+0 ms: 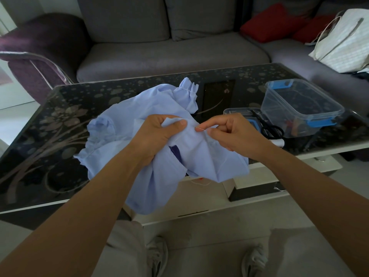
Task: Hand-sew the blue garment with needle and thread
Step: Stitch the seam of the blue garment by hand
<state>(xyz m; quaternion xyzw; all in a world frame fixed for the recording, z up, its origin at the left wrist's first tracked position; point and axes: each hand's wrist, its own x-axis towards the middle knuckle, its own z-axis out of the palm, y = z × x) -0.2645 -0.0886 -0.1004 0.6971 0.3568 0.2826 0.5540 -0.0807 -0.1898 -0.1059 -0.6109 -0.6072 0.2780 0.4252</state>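
A crumpled light blue garment (pixel 151 108) lies half on the dark glass table (pixel 50 136) and hangs over its near edge. My left hand (pixel 159 132) grips a bunched fold of the cloth, thumb pressed on top. My right hand (pixel 235 132) pinches a thin silver needle (pixel 201 128) whose tip is stuck into the fabric right beside my left thumb. A short white thread (pixel 201 183) dangles below the garment's lower edge.
To the right on the table stand a clear plastic box with blue clips (pixel 299 104), a small sewing kit case (pixel 243 113), black scissors (pixel 271 128) and a white spool (pixel 279 142). A grey sofa (pixel 169 50) lies behind, with red cushions (pixel 273 23) and a white bag (pixel 347 41).
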